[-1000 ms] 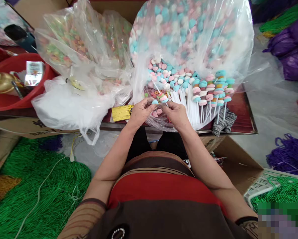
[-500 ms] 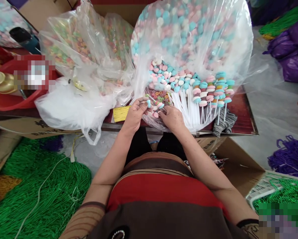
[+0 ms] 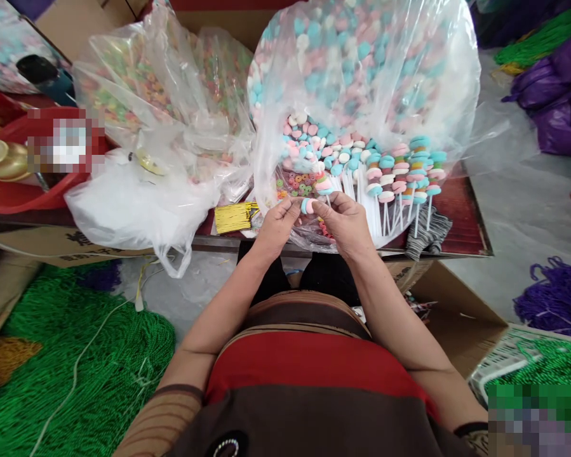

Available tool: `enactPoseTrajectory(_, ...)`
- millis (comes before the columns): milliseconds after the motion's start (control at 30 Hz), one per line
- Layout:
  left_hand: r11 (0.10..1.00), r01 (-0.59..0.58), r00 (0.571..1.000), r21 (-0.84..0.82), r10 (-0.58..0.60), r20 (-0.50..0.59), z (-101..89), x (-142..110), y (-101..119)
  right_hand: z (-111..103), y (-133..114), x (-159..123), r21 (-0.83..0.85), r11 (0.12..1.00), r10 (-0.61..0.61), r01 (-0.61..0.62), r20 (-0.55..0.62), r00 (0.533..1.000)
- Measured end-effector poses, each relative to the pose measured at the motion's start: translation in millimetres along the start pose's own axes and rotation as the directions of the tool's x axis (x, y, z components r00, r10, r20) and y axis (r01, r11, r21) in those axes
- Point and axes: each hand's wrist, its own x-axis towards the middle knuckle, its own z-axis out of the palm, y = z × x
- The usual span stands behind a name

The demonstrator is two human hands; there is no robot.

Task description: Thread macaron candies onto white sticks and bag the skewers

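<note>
Above the counter [image 3: 467, 219], the left hand [image 3: 278, 225] pinches blue-and-pink candies [image 3: 307, 205] against the right hand [image 3: 349, 222], which grips a candy-threaded stick [image 3: 324, 185]; both are nearly closed.

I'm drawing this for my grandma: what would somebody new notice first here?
Probably the huge clear bag of pink, blue and white candies on the table. Next, the candy skewers in front of it, right of the right hand, and the green strands heaped on the floor at the left.

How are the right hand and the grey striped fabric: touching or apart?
Apart: in the head view, white sticks show between the right hand and the grey striped fabric.
</note>
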Motion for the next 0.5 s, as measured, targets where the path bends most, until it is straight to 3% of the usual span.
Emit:
enactPoseTrajectory(167,0.99,-0.05,0.995,0.132,0.039,0.087,5.0,-6.4,8.4,1.9,-1.8,-3.2,-0.022,1.0,-0.014,0.014,-0.022,1.0)
enactPoseTrajectory(267,0.986,-0.055,0.998,0.155,0.049,0.043,7.9,-5.6,10.6,3.2,-8.6,-6.7,0.0,1.0,-0.02,0.02,0.011,1.0)
enactPoseTrajectory(400,0.997,0.028,0.998,0.072,-0.024,-0.052,6.0,-0.7,5.9,-4.0,-17.2,-23.8,0.104,0.993,0.052,-0.061,0.087,0.995)
enactPoseTrajectory(500,0.994,0.1,0.993,-0.044,-0.103,-0.062,1.4,3.1,5.7,-15.7,-20.6,-48.8,0.017,0.994,0.109,-0.112,0.127,0.986)
